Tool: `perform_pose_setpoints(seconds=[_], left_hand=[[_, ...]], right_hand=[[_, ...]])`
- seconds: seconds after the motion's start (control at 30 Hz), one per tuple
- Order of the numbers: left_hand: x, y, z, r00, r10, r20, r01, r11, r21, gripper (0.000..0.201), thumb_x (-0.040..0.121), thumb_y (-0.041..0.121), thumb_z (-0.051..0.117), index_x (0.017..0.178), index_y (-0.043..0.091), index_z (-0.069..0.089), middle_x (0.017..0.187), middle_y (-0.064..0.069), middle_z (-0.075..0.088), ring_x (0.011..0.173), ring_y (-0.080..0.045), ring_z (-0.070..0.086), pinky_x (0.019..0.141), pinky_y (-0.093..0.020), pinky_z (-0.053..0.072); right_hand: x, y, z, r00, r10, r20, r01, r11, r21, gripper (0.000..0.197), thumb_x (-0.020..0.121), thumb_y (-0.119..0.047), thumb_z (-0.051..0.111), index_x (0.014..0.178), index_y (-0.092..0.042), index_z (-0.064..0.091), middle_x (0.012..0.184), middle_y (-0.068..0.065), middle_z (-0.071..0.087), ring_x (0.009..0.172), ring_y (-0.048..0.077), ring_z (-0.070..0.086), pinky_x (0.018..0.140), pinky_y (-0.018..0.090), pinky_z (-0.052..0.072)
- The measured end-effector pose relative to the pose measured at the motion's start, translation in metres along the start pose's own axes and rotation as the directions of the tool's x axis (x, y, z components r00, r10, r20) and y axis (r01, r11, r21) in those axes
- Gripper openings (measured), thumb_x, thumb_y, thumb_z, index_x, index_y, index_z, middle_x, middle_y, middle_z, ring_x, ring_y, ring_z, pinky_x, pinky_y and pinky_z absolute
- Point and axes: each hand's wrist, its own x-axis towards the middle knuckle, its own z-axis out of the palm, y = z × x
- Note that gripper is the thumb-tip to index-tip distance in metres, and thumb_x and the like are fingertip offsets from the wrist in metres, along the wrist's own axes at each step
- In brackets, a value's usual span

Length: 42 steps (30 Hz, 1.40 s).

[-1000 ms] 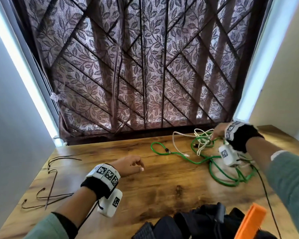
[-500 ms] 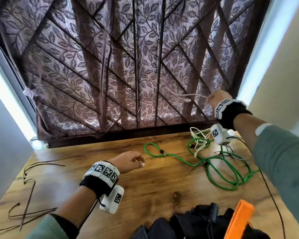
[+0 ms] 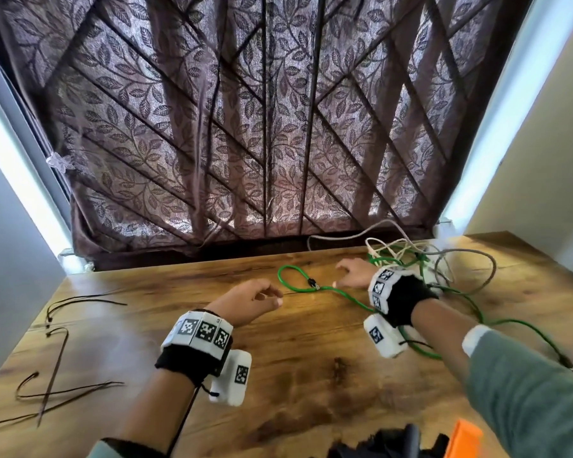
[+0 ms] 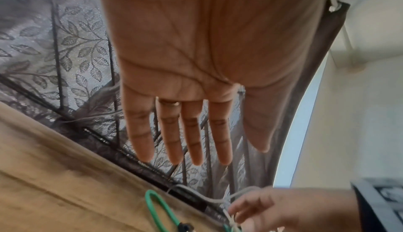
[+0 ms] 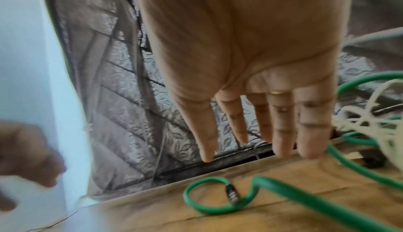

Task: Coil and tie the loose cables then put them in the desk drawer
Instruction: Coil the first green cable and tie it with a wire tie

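Observation:
A green cable [image 3: 325, 287] snakes across the wooden desk [image 3: 311, 375], its looped end and black plug [image 5: 232, 195] lying just in front of my right hand [image 3: 353, 274]. That hand hovers low with straight, spread fingers [image 5: 281, 132], tips at the desk beside the green cable, holding nothing. Behind it lie a tangled white cable [image 3: 391, 249] and a grey cable [image 3: 463, 250] in a wide loop. My left hand [image 3: 248, 297] floats above the desk's middle, fingers [image 4: 185, 132] straight and empty. Thin black cords [image 3: 55, 368] lie at the far left. No drawer is in view.
A leaf-patterned curtain [image 3: 245, 127] hangs right behind the desk's back edge. Walls close in on both sides. A black bag [image 3: 377, 444] and an orange object [image 3: 463, 438] sit at the near edge.
My right hand had lifted a pale cable high toward the curtain; it has since let go and come down to the desk by the green loop. The grey cable now lies spread at the back right.

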Motion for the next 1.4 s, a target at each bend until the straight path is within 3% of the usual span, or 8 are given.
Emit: perform_pose_setpoints(seconds=[0.27,0.6,0.7,0.77,0.97,1.1,1.3,1.4], left_hand=[[0.004,0.013,0.017,0.975,0.167,-0.148,-0.166,0.986,0.015,0.027,0.083,0.047,0.057,0.105,0.032,0.061,0.112,0.011,0.061,0.106,-0.006,0.055,0.091,-0.029,0.046],[-0.019,0.032,0.039,0.961,0.239,-0.14,-0.223,0.967,0.125,0.022,0.088,0.037,0.061,0.107,0.026,0.06,0.11,0.007,0.06,0.108,-0.008,0.053,0.093,-0.023,0.041],[-0.027,0.034,0.045,0.967,0.212,-0.143,-0.18,0.961,0.208,0.037,0.079,0.049,0.056,0.109,0.027,0.058,0.116,0.002,0.057,0.111,-0.01,0.05,0.099,-0.031,0.04],[-0.035,0.037,0.052,0.974,0.158,-0.163,-0.111,0.957,0.269,0.039,0.086,0.045,0.06,0.119,0.026,0.055,0.126,0.002,0.051,0.119,-0.011,0.047,0.1,-0.029,0.037],[-0.048,0.04,0.087,0.995,0.0,-0.101,0.03,0.955,0.296,0.073,0.067,0.064,0.063,0.129,0.027,0.05,0.134,0.003,0.051,0.122,-0.015,0.048,0.105,-0.035,0.038],[-0.045,0.054,0.11,0.987,0.135,-0.09,-0.108,0.96,0.257,0.038,0.084,0.045,0.063,0.108,0.015,0.062,0.1,-0.001,0.064,0.09,-0.014,0.059,0.084,-0.028,0.045],[-0.039,0.066,0.116,0.951,0.068,-0.303,-0.148,0.957,-0.251,0.022,0.1,0.015,0.041,0.084,0.013,0.057,0.059,0.008,0.067,0.046,-0.006,0.055,0.042,-0.02,0.04],[-0.038,0.062,0.098,0.918,0.005,-0.396,-0.196,0.874,-0.445,0.026,0.101,0.017,0.036,0.089,0.014,0.058,0.061,0.007,0.07,0.048,-0.005,0.062,0.047,-0.021,0.044]], right_hand=[[-0.001,-0.014,0.047,0.997,0.059,-0.04,-0.066,0.975,-0.212,0.033,0.09,-0.022,0.056,0.115,-0.001,0.058,0.119,0.015,0.063,0.108,0.03,0.06,0.083,0.031,0.047],[-0.048,-0.014,0.058,0.994,-0.085,-0.07,0.069,0.974,-0.214,0.025,0.093,-0.011,0.046,0.111,0.0,0.06,0.117,0.015,0.063,0.106,0.03,0.061,0.085,0.032,0.049],[-0.063,-0.008,0.058,0.978,-0.203,0.046,0.207,0.971,-0.116,0.019,0.093,-0.009,0.047,0.077,-0.01,0.058,0.094,0.01,0.069,0.064,0.009,0.065,0.051,0.016,0.049],[-0.078,-0.003,0.055,0.96,-0.27,0.076,0.272,0.962,-0.024,0.02,0.095,-0.005,0.045,0.078,-0.011,0.055,0.078,0.002,0.061,0.049,0.002,0.056,0.04,0.012,0.039],[-0.131,0.002,0.031,0.829,-0.542,-0.136,0.539,0.84,-0.06,0.024,0.094,-0.008,0.049,0.115,-0.005,0.059,0.108,0.004,0.055,0.1,0.016,0.05,0.078,0.023,0.036],[-0.145,0.001,0.029,0.733,-0.59,-0.338,0.62,0.784,-0.026,0.021,0.095,-0.009,0.048,0.112,-0.007,0.06,0.11,0.006,0.053,0.107,0.02,0.049,0.076,0.02,0.031],[-0.152,-0.007,0.031,0.641,-0.586,-0.496,0.705,0.705,0.077,0.023,0.092,-0.012,0.054,0.115,-0.01,0.058,0.117,0.006,0.055,0.11,0.02,0.054,0.093,0.026,0.041],[-0.151,-0.006,0.032,0.655,-0.531,-0.538,0.731,0.626,0.272,0.052,0.088,-0.02,0.063,0.134,-0.018,0.04,0.141,0.005,0.039,0.127,0.021,0.045,0.103,0.039,0.043]])
